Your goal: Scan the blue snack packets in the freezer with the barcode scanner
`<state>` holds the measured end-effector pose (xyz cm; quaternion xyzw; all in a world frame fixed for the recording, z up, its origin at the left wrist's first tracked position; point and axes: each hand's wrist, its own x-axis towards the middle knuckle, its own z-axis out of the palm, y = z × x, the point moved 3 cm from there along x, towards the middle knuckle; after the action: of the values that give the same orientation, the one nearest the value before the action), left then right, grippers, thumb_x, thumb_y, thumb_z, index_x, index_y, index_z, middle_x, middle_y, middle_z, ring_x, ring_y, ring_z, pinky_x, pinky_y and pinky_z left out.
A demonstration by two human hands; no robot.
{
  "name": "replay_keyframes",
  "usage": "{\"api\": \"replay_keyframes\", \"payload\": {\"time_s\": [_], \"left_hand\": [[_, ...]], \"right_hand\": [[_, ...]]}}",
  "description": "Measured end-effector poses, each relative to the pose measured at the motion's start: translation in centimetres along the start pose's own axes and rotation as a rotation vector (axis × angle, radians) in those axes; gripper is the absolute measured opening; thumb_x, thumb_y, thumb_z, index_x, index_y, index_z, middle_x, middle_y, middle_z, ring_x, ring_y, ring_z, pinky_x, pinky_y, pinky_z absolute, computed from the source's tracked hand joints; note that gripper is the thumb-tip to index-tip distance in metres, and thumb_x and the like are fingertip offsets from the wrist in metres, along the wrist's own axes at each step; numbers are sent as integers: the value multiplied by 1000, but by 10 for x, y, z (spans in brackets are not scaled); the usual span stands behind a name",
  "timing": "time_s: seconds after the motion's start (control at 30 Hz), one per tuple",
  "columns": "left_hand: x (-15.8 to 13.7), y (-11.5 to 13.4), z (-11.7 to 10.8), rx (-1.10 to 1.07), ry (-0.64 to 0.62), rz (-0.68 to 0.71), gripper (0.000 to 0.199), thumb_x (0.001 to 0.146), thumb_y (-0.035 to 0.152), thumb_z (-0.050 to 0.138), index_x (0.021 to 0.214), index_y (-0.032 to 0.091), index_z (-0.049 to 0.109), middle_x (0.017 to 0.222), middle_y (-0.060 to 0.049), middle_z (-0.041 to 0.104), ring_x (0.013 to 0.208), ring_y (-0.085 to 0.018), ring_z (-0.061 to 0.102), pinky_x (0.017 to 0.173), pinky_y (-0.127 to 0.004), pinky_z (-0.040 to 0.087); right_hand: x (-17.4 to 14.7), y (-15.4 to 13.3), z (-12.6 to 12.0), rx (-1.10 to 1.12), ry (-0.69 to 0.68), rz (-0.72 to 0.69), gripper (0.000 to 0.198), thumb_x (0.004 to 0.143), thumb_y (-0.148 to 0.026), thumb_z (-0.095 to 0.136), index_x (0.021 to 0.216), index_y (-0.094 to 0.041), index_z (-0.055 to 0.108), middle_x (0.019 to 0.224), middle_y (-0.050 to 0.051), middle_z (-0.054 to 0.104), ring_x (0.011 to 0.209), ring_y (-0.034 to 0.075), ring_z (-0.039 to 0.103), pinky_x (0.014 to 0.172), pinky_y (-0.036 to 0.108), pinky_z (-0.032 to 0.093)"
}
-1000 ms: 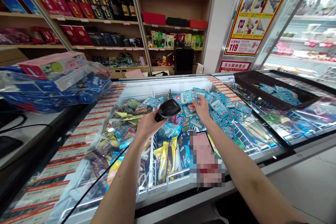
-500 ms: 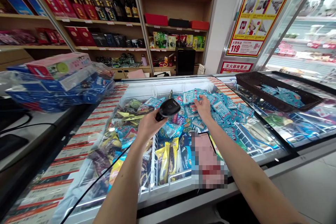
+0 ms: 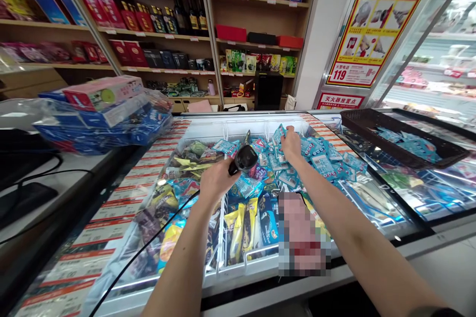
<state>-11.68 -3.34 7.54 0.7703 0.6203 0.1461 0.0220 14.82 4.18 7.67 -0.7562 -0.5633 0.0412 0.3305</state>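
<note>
My left hand [image 3: 214,178] is wrapped round the handle of a black barcode scanner [image 3: 245,157], held above the glass-topped freezer. Its black cable [image 3: 163,230] trails down to the lower left. At the far side of the glass, my right hand [image 3: 291,143] pinches a small light-blue packet [image 3: 278,133], which is tilted. Around and below that hand lies a spread of similar blue packets [image 3: 325,163]. A phone [image 3: 301,228], its screen blurred out, rests near the front edge. Under the glass are wrapped ice creams [image 3: 241,225] in wire baskets.
A brown plastic basket [image 3: 405,141] with more blue packets stands on the freezer at right. Plastic-wrapped blue boxes [image 3: 104,119] are stacked at left. Price labels [image 3: 111,203] line the freezer's left side. Behind stand shelves [image 3: 163,34] of bottles and gift boxes.
My right hand has turned, and the packet in it has gone from lying nearly flat to tilted. The scanner's head has turned slightly in my left hand. The whole view has shifted a little.
</note>
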Motion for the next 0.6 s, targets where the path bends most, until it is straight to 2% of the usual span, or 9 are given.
{"api": "replay_keyframes", "payload": {"time_s": [0.1, 0.17, 0.27, 0.33, 0.4, 0.47, 0.53, 0.6], "left_hand": [[-1, -2, 3, 38, 12, 29, 34, 82, 45, 49, 108, 28, 62, 100, -6, 71, 89, -27, 66, 62, -29, 41], [-2, -4, 3, 63, 18, 32, 33, 83, 44, 48, 108, 27, 62, 99, -6, 71, 88, -27, 66, 62, -29, 41], [-2, -8, 2, 70, 8, 15, 32, 83, 43, 49, 106, 27, 62, 96, -7, 71, 88, -28, 66, 62, -29, 41], [-2, -13, -1, 41, 3, -13, 31, 82, 44, 50, 105, 27, 63, 96, -7, 71, 88, -27, 66, 62, -29, 41], [-1, -19, -4, 3, 24, -58, 33, 82, 48, 49, 104, 27, 62, 96, -6, 71, 88, -27, 66, 61, -29, 40], [-1, -27, -7, -26, 66, -129, 36, 82, 52, 48, 106, 28, 62, 96, -6, 72, 88, -28, 66, 60, -29, 39], [-1, -36, -10, -47, 109, -218, 38, 82, 54, 48, 105, 28, 62, 95, -7, 72, 86, -28, 66, 60, -29, 39], [-2, -43, -12, -70, 143, -316, 39, 81, 55, 48, 102, 27, 63, 93, -7, 72, 85, -28, 66, 60, -30, 40]], "right_hand": [[3, -1, 0, -137, 59, -25, 36, 91, -16, 42, 126, -8, 49, 103, 20, 66, 100, 30, 64, 82, 37, 46], [4, -2, 2, -181, 52, -39, 32, 91, -15, 42, 121, -9, 55, 109, 22, 63, 99, 30, 64, 82, 38, 46], [7, -8, 5, -301, 73, -51, 31, 92, -13, 40, 113, -11, 63, 122, 24, 55, 97, 30, 64, 80, 38, 47], [9, -17, 9, -345, 80, -104, 31, 93, -16, 40, 108, -11, 68, 122, 23, 54, 98, 30, 63, 80, 38, 46], [11, -30, 18, -317, 23, -203, 31, 94, -22, 42, 104, -14, 71, 113, 19, 60, 99, 29, 62, 82, 37, 46], [11, -44, 33, -240, -103, -304, 30, 94, -28, 45, 102, -18, 72, 105, 14, 64, 99, 27, 62, 82, 33, 46], [9, -59, 51, -165, -239, -385, 30, 94, -32, 46, 102, -20, 72, 103, 11, 67, 98, 23, 63, 83, 30, 45], [6, -74, 69, -127, -307, -454, 31, 94, -34, 47, 102, -18, 72, 104, 11, 68, 104, 23, 61, 88, 28, 43]]}}
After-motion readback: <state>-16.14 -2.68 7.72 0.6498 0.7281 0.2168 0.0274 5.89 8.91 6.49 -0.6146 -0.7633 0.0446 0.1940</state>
